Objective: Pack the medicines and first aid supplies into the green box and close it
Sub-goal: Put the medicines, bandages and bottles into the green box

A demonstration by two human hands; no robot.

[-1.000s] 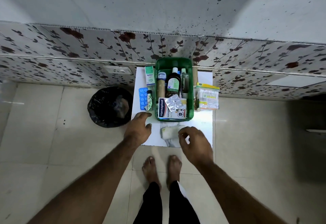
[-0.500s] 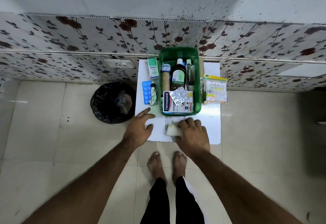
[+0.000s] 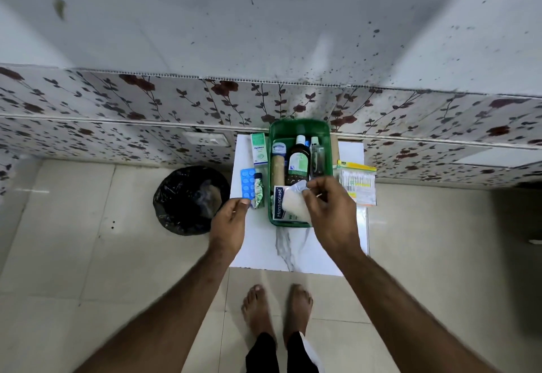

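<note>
The green box stands open at the far side of a small white table, holding a dark bottle, a tan roll and a Hansaplast carton. My right hand is shut on a white bandage roll, held over the box's near end. My left hand pinches the near corner of a blue blister pack that lies flat on the table left of the box.
Left of the box lie a green-white carton and a small green tube. A cotton swab packet and a brown roll sit to its right. A black-lined bin stands on the floor to the left. The flowered wall is right behind.
My right hand closed on the bandage roll at the table's near edge and lifted it over the box. My left hand moved forward from the bare table to the blister pack.
</note>
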